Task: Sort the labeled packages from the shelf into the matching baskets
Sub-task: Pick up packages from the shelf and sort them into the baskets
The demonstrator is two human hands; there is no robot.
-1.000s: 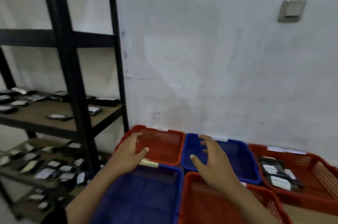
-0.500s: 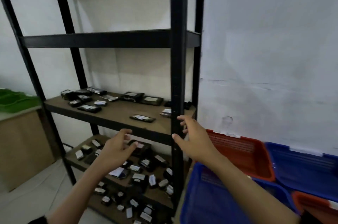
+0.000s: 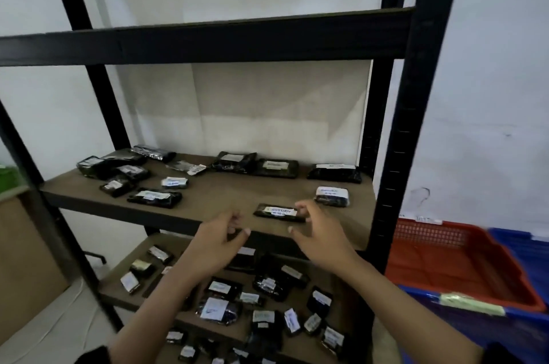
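Note:
A black metal shelf [image 3: 395, 156] has a brown board [image 3: 225, 197] bearing several black packages with white labels. One flat labeled package [image 3: 279, 213] lies near the board's front edge. My right hand [image 3: 319, 237] hovers just in front of and right of it, fingers spread and loosely curled, holding nothing. My left hand [image 3: 219, 240] hangs left of that package at the board's edge, fingers relaxed, empty. Another labeled package [image 3: 332, 196] sits behind my right hand. A red basket [image 3: 463, 262] and a blue basket [image 3: 475, 325] stand at the right.
The lower shelf board [image 3: 124, 295] is crowded with several more labeled packages. A black upright post [image 3: 398, 185] separates the shelf from the baskets. A brown cabinet [image 3: 23, 245] stands at the left. A white wall is behind everything.
The view has swung left from the baskets to the shelf. Both hands have risen from the basket area to the middle shelf's front edge, closing in on the flat labeled package.

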